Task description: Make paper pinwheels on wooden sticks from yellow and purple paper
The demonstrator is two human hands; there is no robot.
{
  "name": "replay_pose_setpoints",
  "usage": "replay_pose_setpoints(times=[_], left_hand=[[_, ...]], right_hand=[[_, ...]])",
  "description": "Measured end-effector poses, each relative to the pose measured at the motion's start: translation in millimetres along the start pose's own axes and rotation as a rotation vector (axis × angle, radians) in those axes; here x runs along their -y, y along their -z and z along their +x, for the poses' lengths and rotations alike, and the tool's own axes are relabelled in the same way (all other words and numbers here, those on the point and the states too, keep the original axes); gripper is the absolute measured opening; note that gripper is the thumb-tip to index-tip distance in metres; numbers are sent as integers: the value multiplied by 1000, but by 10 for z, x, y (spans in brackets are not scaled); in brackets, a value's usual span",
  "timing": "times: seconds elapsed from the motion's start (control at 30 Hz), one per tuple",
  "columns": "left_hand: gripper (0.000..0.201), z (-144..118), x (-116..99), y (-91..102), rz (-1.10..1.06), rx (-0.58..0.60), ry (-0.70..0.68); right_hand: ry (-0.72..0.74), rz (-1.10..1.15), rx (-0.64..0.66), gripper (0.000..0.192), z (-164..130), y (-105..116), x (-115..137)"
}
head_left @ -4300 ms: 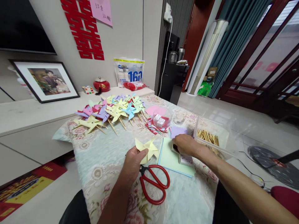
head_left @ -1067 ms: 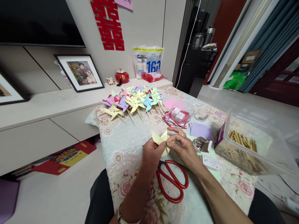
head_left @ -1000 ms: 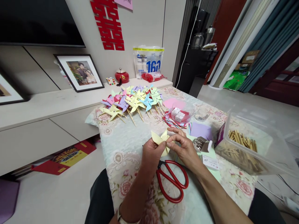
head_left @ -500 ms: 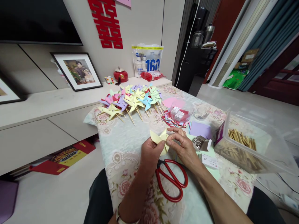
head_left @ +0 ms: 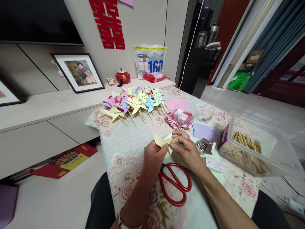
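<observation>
We hold the yellow pinwheel just above the surface, left hand closed on its lower left edge, right hand pinching its centre from the right, scissors lying directly below both grips.

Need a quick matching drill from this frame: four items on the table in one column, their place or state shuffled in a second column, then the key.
Things:
1. yellow pinwheel
2. red scissors
3. wooden sticks
4. finished pinwheels

Places or states:
A. heaped at the table's far end
B. lying flat on the cloth, just below the hands
C. inside the clear plastic box
D. pinched between the left hand and the right hand

Pairs: 1-D, 2-B, 3-C, 4-A
</observation>
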State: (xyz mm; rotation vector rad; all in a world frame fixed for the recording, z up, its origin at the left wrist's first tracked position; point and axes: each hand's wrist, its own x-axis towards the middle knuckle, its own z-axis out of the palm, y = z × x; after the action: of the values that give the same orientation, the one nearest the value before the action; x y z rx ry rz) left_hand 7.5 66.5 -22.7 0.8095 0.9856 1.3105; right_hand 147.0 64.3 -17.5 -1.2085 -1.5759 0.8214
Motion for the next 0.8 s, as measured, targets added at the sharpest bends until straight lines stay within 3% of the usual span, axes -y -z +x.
replay_pose_setpoints(times=[0.3,0.53,0.8], left_hand=[[29,-16,-1,-5,-5,-23,9],[31,2,33,4,-94,8,45],[23,-14,36,-3,-90,-34,69]], right_hand=[[-25,19,-15,13,-4,-38,54],[-110,216,-42,11,-27,-97,54],[-168,264,-74,13,-10,-109,-2]])
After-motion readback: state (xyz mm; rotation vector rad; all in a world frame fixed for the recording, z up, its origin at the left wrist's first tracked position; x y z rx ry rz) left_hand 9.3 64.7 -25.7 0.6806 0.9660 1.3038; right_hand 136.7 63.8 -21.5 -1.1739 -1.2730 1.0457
